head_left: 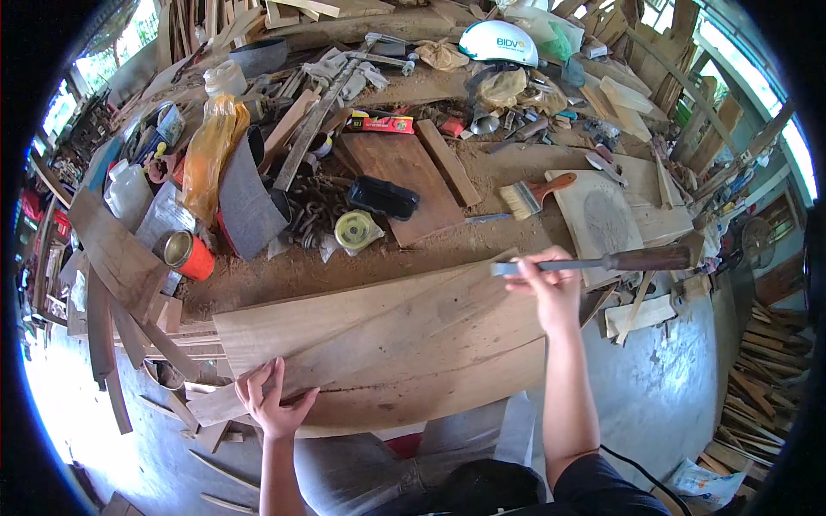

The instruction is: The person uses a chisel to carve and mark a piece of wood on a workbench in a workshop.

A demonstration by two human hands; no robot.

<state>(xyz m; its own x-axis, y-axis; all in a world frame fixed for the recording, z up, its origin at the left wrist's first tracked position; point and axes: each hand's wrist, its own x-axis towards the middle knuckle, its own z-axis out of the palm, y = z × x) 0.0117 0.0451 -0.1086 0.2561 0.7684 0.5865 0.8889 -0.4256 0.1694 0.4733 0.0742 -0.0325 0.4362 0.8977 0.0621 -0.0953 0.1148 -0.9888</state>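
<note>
My right hand [555, 292] is closed on a chisel [650, 259] held level above the wood. Its dark wooden handle points right and its flat metal blade points left, with my fingers round the blade. My left hand [274, 402] rests with fingers spread near the left end of a long thin wooden strip [370, 351]. That strip lies slantwise over a wide pale board [447, 387] that has a dark crack along it. The board spans the front of the workbench, just over my lap.
Behind the board lie a paintbrush [538, 196], a yellow tape roll [358, 230], a black case [384, 198], a brown panel [413, 176] and an orange can [191, 256]. A white helmet [497, 45] sits at the back. Offcuts [757, 378] are stacked at the right.
</note>
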